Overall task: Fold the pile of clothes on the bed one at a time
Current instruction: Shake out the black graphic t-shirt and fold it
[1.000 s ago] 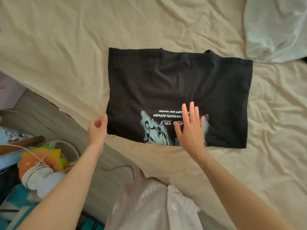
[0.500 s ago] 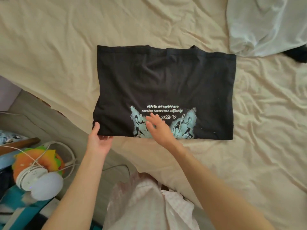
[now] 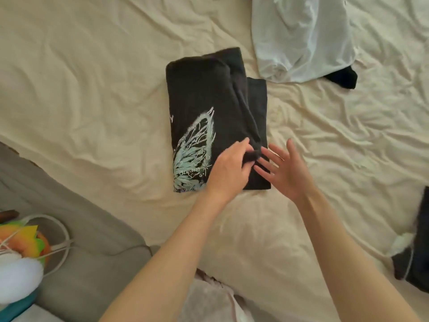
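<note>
Both bare forearms reach up from the bottom of the view over the cream bed sheet, angling toward each other so the hands meet at the near right corner of the folded black T-shirt. The left hand lies back-up on the shirt's near edge, its thumb and fingers curled and pinching a small bunch of the black cloth at the edge of the top flap. The right hand sits just beside it, palm turned toward the left, fingers straight and spread apart, their tips touching the shirt's near right corner without gripping it. The shirt lies in the middle of the bed as a narrow upright rectangle, a pale blue butterfly print showing on its left half and a looser fold running down its right side. Farther off, at the upper right, a white garment lies crumpled on the sheet with a black piece of cloth poking out from under its near right edge, well apart from the shirt.
</note>
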`<action>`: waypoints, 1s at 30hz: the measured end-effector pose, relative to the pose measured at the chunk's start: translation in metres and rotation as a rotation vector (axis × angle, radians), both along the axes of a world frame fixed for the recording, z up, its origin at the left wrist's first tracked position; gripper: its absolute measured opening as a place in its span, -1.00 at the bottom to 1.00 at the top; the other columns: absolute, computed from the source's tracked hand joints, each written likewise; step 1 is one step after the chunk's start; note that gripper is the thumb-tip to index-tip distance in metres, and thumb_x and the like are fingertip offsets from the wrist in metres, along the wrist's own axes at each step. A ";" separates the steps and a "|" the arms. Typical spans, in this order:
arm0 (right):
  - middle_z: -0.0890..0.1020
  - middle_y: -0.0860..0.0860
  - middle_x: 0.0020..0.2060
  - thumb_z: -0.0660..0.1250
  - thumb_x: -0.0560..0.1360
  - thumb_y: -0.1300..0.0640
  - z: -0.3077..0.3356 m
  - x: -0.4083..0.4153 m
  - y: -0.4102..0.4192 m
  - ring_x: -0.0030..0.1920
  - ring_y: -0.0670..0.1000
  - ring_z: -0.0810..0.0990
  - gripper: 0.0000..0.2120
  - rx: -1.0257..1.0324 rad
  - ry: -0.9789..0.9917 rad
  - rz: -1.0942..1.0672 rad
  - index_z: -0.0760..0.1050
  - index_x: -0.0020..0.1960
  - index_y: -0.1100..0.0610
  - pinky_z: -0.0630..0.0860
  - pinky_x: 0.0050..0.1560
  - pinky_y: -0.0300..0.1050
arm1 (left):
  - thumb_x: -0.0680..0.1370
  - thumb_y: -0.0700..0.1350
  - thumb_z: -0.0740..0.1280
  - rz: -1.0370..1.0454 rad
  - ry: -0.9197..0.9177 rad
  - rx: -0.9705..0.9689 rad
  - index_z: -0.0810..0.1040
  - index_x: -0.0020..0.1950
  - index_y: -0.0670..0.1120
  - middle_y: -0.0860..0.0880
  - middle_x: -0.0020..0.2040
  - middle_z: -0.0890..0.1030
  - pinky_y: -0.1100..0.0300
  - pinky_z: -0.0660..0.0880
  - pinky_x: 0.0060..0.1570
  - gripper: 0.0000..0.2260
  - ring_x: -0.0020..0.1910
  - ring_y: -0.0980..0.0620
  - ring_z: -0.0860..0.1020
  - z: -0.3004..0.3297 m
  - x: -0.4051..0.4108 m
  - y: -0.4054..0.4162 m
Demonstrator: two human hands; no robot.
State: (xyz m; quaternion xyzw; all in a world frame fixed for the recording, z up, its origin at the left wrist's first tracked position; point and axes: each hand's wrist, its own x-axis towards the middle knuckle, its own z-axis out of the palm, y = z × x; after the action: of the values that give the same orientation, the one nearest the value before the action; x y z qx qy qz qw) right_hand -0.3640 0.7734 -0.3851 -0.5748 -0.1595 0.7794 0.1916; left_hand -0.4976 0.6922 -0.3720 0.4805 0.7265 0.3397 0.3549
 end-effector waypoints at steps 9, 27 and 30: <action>0.54 0.08 -0.20 0.42 0.47 0.08 -0.047 -0.016 -0.001 -0.15 0.09 0.56 -0.77 0.128 -0.457 0.294 0.46 -0.07 0.22 0.52 -0.14 -0.08 | 0.54 -0.14 0.30 -0.115 0.583 -0.408 0.12 0.53 0.04 -0.06 0.56 0.04 -0.19 -0.08 0.43 -0.39 0.53 -0.12 -0.09 -0.073 -0.022 -0.086; 0.51 -0.13 -0.21 0.32 0.49 0.29 -0.044 0.008 -0.029 -0.18 -0.20 0.47 -0.89 0.728 -0.707 0.289 0.46 -0.04 0.12 0.34 -0.15 -0.55 | 0.41 -0.50 0.24 -0.293 0.651 -0.297 0.11 0.52 -0.04 -0.14 0.53 0.09 0.03 -0.02 0.45 -0.24 0.52 -0.16 -0.02 -0.084 -0.036 -0.106; 0.44 -0.17 -0.26 0.30 0.51 0.25 -0.059 0.015 -0.024 -0.13 -0.09 0.45 -0.92 0.610 -0.765 0.320 0.42 -0.07 0.12 0.31 -0.19 -0.42 | 0.45 -0.46 0.25 -0.280 0.626 -0.313 0.10 0.52 -0.02 -0.09 0.54 0.07 0.02 -0.02 0.45 -0.27 0.52 -0.10 -0.06 -0.084 -0.041 -0.105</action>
State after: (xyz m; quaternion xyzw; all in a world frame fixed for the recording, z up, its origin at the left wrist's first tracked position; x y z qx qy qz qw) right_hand -0.3488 0.7493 -0.4436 -0.7051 -0.5241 0.4511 0.1567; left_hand -0.5384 0.5875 -0.4563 0.5956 0.7703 0.0095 0.2277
